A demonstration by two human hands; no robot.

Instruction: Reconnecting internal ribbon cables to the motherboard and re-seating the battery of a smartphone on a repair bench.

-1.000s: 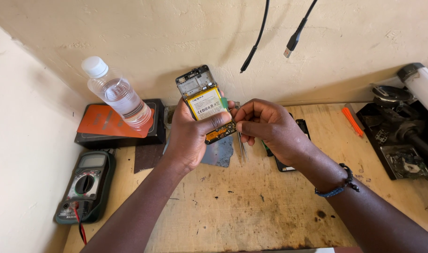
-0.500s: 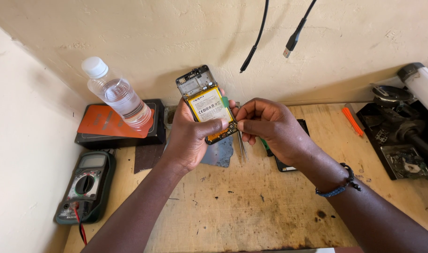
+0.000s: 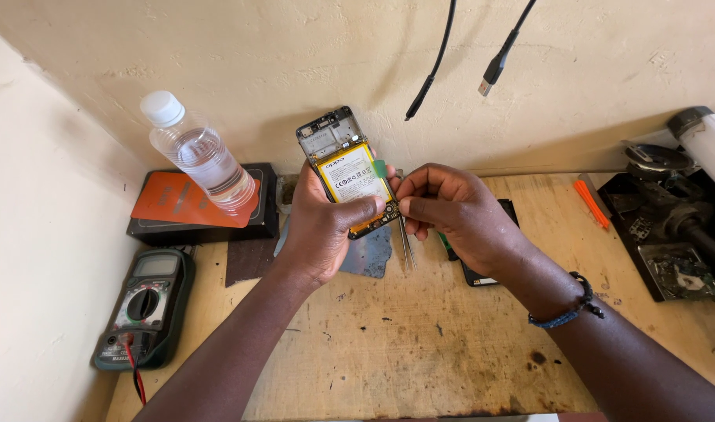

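The left hand is clamped around an opened phone held up at centre frame, thumb pressed across its lower edge below the yellow-labelled battery. The right hand is pinched shut on tweezers, its fingertips touching the phone's lower right corner.

At ten o'clock of the hands a water bottle leans over an orange-topped black box. A multimeter lies at eight o'clock, and a black tool tray and an orange tool at three o'clock. Two cables hang at one o'clock.

The right hand hides most of a dark phone lying on the wooden bench. The tweezer tips' grip is too small to make out.
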